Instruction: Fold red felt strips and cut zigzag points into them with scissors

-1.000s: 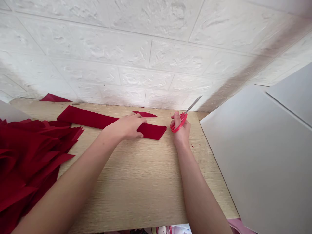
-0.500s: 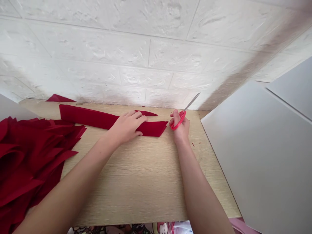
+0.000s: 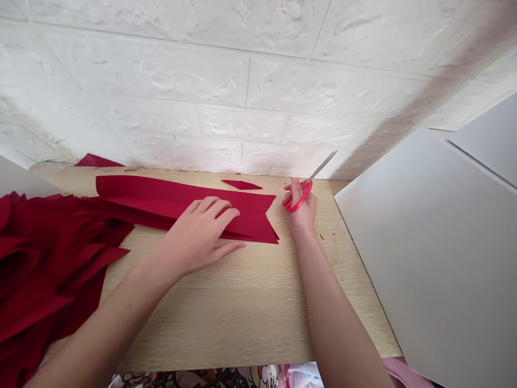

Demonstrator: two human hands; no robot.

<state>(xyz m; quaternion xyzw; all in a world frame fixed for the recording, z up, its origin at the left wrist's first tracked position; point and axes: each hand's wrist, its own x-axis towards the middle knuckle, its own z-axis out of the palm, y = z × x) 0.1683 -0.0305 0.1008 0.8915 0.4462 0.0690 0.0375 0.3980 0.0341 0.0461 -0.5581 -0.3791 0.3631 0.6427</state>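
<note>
A long dark red strip of fabric point(image 3: 141, 194) lies across the wooden surface, its right end showing a V-shaped notch. Over its middle rests my left hand point(image 3: 210, 231), fingers spread and thumb apart, lying on the strip without gripping it. My right hand point(image 3: 302, 207) is closed around the red handles of a pair of scissors point(image 3: 323, 164), just right of the notched end. The blades look closed and point up and right, towards the wall. A small red diamond-shaped offcut point(image 3: 241, 185) lies behind the strip.
At the left is a big heap of red fabric pieces point(image 3: 44, 269). A red triangular scrap point(image 3: 97, 160) sits against the white brick-pattern wall point(image 3: 169, 81). White panels point(image 3: 436, 242) border the right side. Tiny red scraps point(image 3: 322, 236) lie near my right wrist. Patterned cloth shows below the front edge.
The folded strip has opened out towards me, showing its notched end and becoming wider. My left hand has moved slightly nearer and spread its fingers. My right hand still holds the scissors.
</note>
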